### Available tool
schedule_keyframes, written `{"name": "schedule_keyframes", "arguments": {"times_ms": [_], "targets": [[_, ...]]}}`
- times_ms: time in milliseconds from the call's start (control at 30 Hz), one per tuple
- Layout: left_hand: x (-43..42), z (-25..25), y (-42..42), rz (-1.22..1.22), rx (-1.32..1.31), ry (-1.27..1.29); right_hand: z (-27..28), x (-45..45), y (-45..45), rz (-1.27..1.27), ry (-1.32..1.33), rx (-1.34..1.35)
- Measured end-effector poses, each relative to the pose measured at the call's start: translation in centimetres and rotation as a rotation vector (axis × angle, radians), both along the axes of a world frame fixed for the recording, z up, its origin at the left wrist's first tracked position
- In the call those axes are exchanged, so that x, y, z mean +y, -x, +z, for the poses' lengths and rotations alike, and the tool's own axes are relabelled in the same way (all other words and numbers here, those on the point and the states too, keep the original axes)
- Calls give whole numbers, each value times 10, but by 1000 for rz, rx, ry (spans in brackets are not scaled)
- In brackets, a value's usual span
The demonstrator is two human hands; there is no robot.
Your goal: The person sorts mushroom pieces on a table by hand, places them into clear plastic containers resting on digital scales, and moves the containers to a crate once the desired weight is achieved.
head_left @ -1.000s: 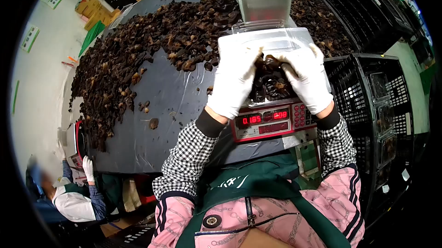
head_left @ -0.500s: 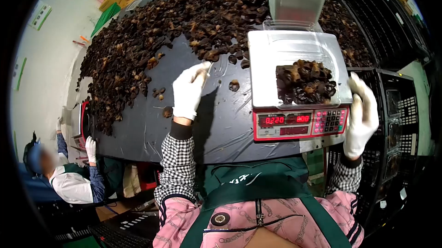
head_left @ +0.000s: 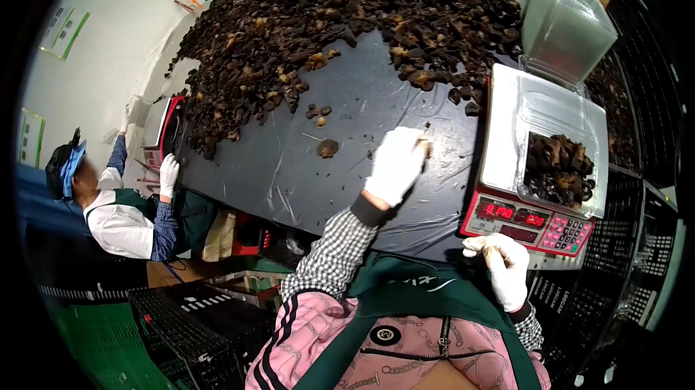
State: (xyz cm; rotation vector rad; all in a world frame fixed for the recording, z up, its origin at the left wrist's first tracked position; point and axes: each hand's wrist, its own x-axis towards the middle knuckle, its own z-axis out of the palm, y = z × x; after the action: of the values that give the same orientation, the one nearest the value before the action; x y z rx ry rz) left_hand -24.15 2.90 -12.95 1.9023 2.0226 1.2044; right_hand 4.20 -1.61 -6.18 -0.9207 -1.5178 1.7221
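Item: your left hand (head_left: 397,166), white-gloved, over bare worktop (head_left: 355,115); fingers bent forward, a brownish patch at the tips; whether they close on anything, you cannot tell from this view.

Item: your right hand (head_left: 501,267), white-gloved, just on the near side of the scale (head_left: 499,126); fingers curled, grip not discernible.

Item: clear tray (head_left: 554,119) holding dark fungus pieces (head_left: 557,167), on the scale's plate, beyond your right hand and to the right of your left hand.

Surroundings: heap of fungus (head_left: 289,35) beyond your left hand, spread far to its left; one loose piece (head_left: 328,148) nearer, left of that hand. Stack of clear containers (head_left: 572,24) well beyond your right hand, the scale standing between. Black crates (head_left: 622,245) to the right of your right hand. Far left of your left hand, a co-worker (head_left: 123,220), gloved, beside a second scale (head_left: 156,126).

Markings: scale's left window, red digits, apparently 0.170; the next window too blurred. Keypad (head_left: 567,234) legends too small. White script on your green apron (head_left: 413,281), illegible. Green-edged wall sign (head_left: 65,32) far left of your left hand, text unreadable.
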Motion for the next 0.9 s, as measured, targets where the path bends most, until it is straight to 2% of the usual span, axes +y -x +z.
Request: {"name": "schedule_keyframes", "arguments": {"times_ms": [33,67,167,267,300,367,500,567,633,700,767,833,900], "targets": [[-13,4,18,62,99,-42,-4,0,3,20,9,-19],[-26,3,38,166,60,-1,-6,0,6,37,19,-40],[-60,-1,87,460,201,-26,-11,1,16,97,-12,-136],[-81,-23,109,460,305,92,-16,3,31,156,-83,-125],[-84,-34,114,396,374,28,-18,3,35,175,-103,-113],[-85,-34,111,396,410,59,-23,1,40,165,-338,-131],[-88,-30,115,385,303,87,-23,-10,36,122,-210,-108],[-82,-25,102,382,-100,49,-28,-15,30,105,-134,-65],[-66,13,65,273,-349,19,-25,-14,24,105,-94,-81],[-49,50,20,112,-463,-2,-32,-14,22,88,-135,-76],[-33,92,-26,-121,-388,-3,-29,-13,20,89,-139,-100],[-13,112,-62,-332,-329,-64,-29,-12,16,74,-228,-109],[9,128,-94,-472,-140,-171,-26,-14,11,44,-204,-107]]}}
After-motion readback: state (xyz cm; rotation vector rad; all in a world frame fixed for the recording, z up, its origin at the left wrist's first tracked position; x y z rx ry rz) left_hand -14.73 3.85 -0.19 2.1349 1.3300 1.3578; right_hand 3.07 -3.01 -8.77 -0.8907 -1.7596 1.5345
